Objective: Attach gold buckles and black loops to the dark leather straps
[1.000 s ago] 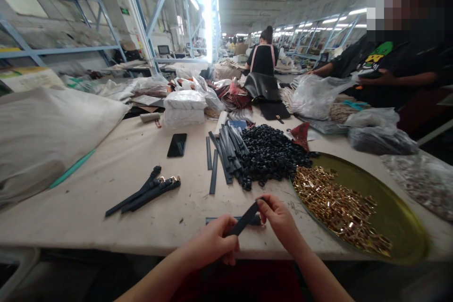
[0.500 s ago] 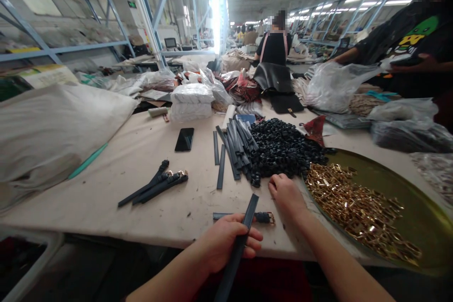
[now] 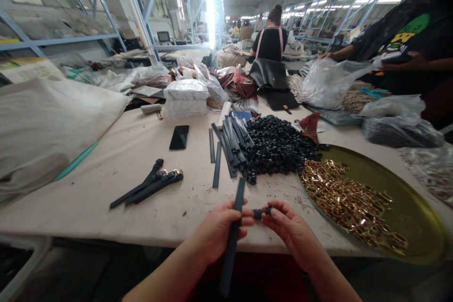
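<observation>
A long dark strap [image 3: 233,240] is gripped in my left hand [image 3: 221,229], its upper end pointing away from me. Between thumb and fingers, my right hand [image 3: 292,231] pinches a small black loop [image 3: 269,210], close to my left fingertips. Another dark rolled piece [image 3: 257,214] shows between the two hands, partly hidden by the left fingers. Beyond them lie a heap of black loops [image 3: 283,146] and a pile of flat dark strips [image 3: 231,141]. To the right, a golden tray [image 3: 417,217] holds gold buckles [image 3: 348,203].
Several straps with buckles [image 3: 152,186] and a phone [image 3: 179,137] lie on the left of the table [image 3: 141,226]. Plastic-wrapped bundles [image 3: 186,99] and a black leather piece [image 3: 269,74] are at the back. A person [image 3: 406,47] stands at the far right, handling a plastic bag.
My right hand has come back from the edge of the black heap toward my left hand, now pinching a loop. The strap in my left hand stands more upright. The view has shifted slightly.
</observation>
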The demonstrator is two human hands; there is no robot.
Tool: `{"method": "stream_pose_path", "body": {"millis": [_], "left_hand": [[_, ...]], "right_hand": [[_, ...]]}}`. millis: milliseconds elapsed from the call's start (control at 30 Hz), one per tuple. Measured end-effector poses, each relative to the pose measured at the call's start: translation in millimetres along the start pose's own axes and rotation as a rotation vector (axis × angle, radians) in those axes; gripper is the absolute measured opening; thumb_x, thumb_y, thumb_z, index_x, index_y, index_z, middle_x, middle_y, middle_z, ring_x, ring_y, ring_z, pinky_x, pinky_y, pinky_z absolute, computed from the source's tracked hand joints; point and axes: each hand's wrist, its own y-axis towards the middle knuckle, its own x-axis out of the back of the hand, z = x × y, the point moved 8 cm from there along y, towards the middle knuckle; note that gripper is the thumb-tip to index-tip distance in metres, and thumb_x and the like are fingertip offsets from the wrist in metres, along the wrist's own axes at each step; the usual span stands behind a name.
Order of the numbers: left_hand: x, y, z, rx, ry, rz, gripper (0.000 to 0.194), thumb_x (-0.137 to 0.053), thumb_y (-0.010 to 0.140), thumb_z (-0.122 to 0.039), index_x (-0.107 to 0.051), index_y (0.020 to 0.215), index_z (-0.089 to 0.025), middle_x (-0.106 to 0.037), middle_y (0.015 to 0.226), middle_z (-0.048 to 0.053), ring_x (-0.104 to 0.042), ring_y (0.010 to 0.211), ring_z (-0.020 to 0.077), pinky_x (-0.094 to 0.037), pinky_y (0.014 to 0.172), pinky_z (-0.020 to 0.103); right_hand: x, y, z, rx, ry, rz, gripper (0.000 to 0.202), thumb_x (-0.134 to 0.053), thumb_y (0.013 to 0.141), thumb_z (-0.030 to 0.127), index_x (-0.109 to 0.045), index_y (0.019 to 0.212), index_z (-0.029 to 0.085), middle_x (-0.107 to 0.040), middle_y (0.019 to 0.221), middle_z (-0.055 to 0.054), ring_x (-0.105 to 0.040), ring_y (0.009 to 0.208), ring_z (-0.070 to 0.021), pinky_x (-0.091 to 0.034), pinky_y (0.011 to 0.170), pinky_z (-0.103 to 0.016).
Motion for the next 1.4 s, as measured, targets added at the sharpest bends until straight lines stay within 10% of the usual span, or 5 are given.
{"method": "stream_pose_path", "body": {"millis": [200, 533, 767, 1000, 1400], "left_hand": [[10.9, -4, -66, -0.460, -0.153, -0.206, 0.034, -0.044, 0.070, 0.002, -0.046, 0.097, -0.018, -0.060, 0.094, 0.004, -0.059, 0.090, 0.0129, -0.045, 0.086, 0.031], [21.6, -10, -42, -0.555, -0.065, -0.359, 0.021, -0.041, 0.078, -0.008, -0.041, 0.095, -0.021, -0.060, 0.105, 0.005, -0.055, 0.103, 0.0141, -0.042, 0.091, 0.033], [4.6, -30, -30, -0.485, 0.527, -0.223, 0.019, -0.056, 0.074, -0.026, -0.054, 0.091, -0.017, -0.062, 0.093, 0.004, -0.055, 0.093, 0.0169, -0.042, 0.085, 0.030], [-11.7, -35, 32, 0.158, 0.401, 0.198, 0.031, -0.056, 0.073, -0.029, -0.055, 0.101, -0.017, -0.059, 0.098, 0.007, -0.060, 0.076, 0.0134, -0.045, 0.069, 0.026], [-20.8, -16, 9, -0.122, 1.227, 0.092, 0.030, -0.027, 0.087, -0.037, -0.049, 0.094, -0.018, -0.053, 0.055, -0.004, -0.042, 0.037, 0.0078, -0.031, 0.040, 0.018]], "right_hand": [[-28, -29, -16, -0.049, -0.039, 0.087, 0.025, -0.070, 0.062, 0.034, -0.061, 0.081, 0.020, -0.062, 0.081, -0.001, -0.059, 0.069, -0.0140, -0.047, 0.073, -0.031], [-30, -36, -35, -0.095, 0.116, 0.067, 0.019, -0.069, 0.064, 0.030, -0.057, 0.077, 0.020, -0.059, 0.073, 0.002, -0.057, 0.064, -0.0124, -0.048, 0.069, -0.028], [-5, -21, -28, -0.045, 0.163, -0.078, 0.021, -0.071, 0.064, 0.029, -0.054, 0.074, 0.021, -0.054, 0.061, 0.006, -0.054, 0.054, -0.0083, -0.050, 0.059, -0.022], [2, -24, -3, 0.088, -0.117, -0.052, 0.028, -0.068, 0.066, 0.036, -0.055, 0.084, 0.019, -0.066, 0.082, -0.002, -0.061, 0.065, -0.0142, -0.050, 0.065, -0.029], [-7, -32, 12, 0.330, -0.735, -0.012, 0.020, -0.064, 0.067, 0.034, -0.054, 0.081, 0.023, -0.066, 0.075, -0.001, -0.062, 0.069, -0.0179, -0.047, 0.066, -0.030]]}}
